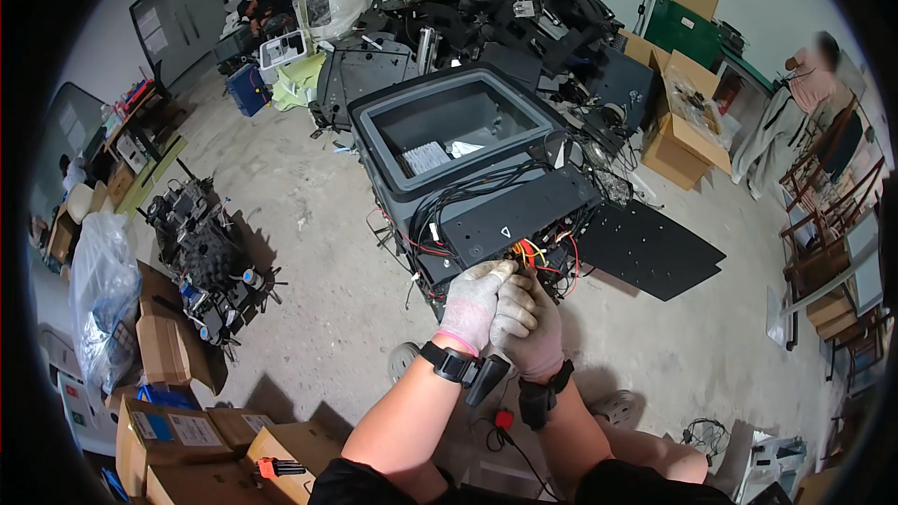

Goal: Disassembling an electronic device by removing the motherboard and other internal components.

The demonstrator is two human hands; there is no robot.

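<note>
A dark grey machine body [412, 210] with a deep open bin in its top stands before me. Across its front end lies a flat black panel [524, 217], with red, yellow and orange wires [528, 252] coming out along the lower edge. My left hand [479, 297], in a pale glove, is closed right at these wires; what its fingers hold is hidden. Pressed against it, my gloved right hand [528, 313] has its fingers curled round the wires. A bundle of black cables [458, 189] runs over the body behind the panel.
A black sheet [645, 248] juts out to the right. Behind the body rises a heap of black parts [505, 9]. A wheeled assembly [206, 257] sits on the floor at left, near cardboard boxes [187, 449]. Another person [795, 108] stands at far right by an open carton [687, 136].
</note>
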